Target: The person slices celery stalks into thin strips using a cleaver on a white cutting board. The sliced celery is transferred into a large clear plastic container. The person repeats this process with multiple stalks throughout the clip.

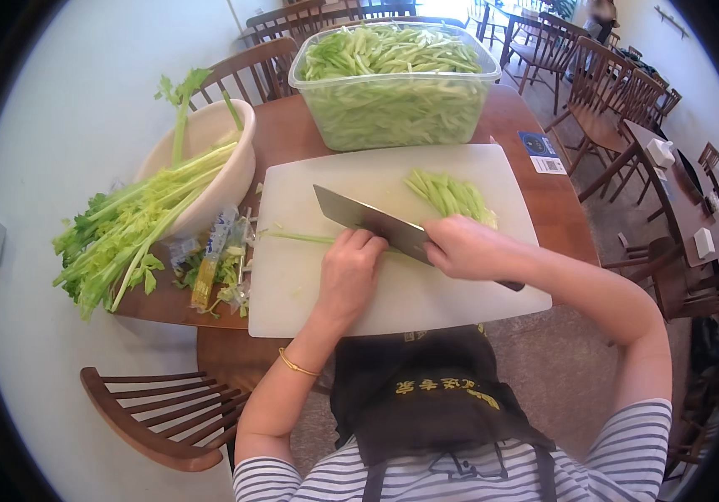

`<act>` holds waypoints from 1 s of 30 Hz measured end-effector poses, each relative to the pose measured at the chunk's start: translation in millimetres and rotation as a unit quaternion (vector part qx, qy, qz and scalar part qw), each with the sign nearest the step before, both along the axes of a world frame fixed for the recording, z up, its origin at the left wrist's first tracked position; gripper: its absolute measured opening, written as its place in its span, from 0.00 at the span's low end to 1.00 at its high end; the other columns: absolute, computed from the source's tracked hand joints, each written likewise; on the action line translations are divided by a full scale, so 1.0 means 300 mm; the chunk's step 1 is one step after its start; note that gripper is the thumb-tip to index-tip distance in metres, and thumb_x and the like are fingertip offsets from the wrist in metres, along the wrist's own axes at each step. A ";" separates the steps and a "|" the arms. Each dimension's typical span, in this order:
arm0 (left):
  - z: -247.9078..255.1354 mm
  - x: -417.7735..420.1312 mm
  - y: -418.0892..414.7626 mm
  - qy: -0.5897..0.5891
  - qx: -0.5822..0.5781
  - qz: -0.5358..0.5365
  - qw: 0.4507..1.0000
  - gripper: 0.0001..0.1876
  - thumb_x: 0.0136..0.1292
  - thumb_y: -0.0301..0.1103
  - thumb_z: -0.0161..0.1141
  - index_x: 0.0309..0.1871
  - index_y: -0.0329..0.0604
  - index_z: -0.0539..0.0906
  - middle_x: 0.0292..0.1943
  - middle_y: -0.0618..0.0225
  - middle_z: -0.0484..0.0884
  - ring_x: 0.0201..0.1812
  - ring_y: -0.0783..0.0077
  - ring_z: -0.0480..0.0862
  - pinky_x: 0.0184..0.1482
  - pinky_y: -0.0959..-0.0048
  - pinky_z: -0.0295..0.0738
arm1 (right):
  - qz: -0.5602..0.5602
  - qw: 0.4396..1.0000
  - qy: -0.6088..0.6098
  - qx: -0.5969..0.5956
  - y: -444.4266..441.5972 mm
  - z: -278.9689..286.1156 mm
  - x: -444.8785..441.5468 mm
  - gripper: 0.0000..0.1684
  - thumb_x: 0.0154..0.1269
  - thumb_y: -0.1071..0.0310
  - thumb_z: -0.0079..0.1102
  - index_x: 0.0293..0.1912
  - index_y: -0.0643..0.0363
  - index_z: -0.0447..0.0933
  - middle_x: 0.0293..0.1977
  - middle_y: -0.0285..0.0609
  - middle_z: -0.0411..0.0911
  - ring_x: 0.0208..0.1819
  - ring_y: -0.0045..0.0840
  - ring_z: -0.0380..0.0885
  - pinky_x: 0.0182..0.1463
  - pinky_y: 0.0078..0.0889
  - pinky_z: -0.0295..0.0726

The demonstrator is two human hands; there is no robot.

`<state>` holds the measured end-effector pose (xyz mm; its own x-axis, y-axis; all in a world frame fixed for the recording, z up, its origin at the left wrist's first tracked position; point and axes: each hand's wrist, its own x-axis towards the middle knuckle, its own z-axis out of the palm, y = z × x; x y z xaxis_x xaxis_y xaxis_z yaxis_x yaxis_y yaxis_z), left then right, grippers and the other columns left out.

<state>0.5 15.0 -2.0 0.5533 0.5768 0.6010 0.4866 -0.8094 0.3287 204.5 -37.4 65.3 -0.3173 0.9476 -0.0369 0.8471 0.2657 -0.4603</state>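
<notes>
My left hand [352, 263] presses a thin celery stalk [300, 238] onto a white cutting board [297, 295], its fingertips beside the blade. In my right hand [469, 248] is a cleaver [366, 216], its wide blade slanting across the stalk. A pile of cut celery [450, 194] lies on the board beyond my right hand. Behind the board stands a clear plastic tub [397, 113] heaped with sliced celery. Leafy celery stalks [146, 213] hang over the rim of a pale basin [243, 150] to the left.
Plastic wrappers [212, 263] and celery leaf scraps lie between the basin and board. The wooden table [554, 219] carries a printed card [541, 152] at its right. A wooden chair [158, 420] is at lower left. Further chairs, tables and a person [598, 25] are in the background.
</notes>
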 end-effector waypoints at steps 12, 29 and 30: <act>0.035 -0.049 0.010 -0.013 0.013 0.047 0.999 0.06 0.52 0.20 0.62 0.34 0.39 0.83 0.33 0.62 0.82 0.37 0.57 0.80 0.41 0.62 0.77 | -0.037 0.982 -0.007 -0.184 -0.031 0.165 0.016 0.12 0.68 0.69 0.44 0.34 0.70 0.69 0.19 0.51 0.76 0.19 0.35 0.79 0.27 0.40 0.79; -0.008 -0.054 0.011 0.019 -0.005 0.045 0.999 0.08 0.49 0.20 0.62 0.33 0.42 0.83 0.32 0.65 0.81 0.36 0.59 0.80 0.39 0.63 0.77 | -0.024 0.994 -0.024 -0.106 -0.046 0.137 -0.019 0.13 0.67 0.67 0.48 0.34 0.70 0.71 0.23 0.56 0.77 0.27 0.49 0.80 0.37 0.49 0.77; -0.007 -0.051 0.011 0.015 -0.003 0.042 0.999 0.08 0.49 0.19 0.62 0.33 0.42 0.83 0.32 0.65 0.81 0.36 0.59 0.80 0.39 0.63 0.77 | -0.016 0.997 -0.025 -0.076 -0.049 0.107 -0.021 0.13 0.67 0.67 0.48 0.34 0.70 0.71 0.24 0.57 0.77 0.28 0.50 0.80 0.38 0.49 0.77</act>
<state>-14.9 18.1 -4.2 0.5214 0.6251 0.5809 0.5619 -0.7638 0.3176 198.3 -52.2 97.5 -0.2820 0.9391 -0.1964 0.8767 0.1690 -0.4504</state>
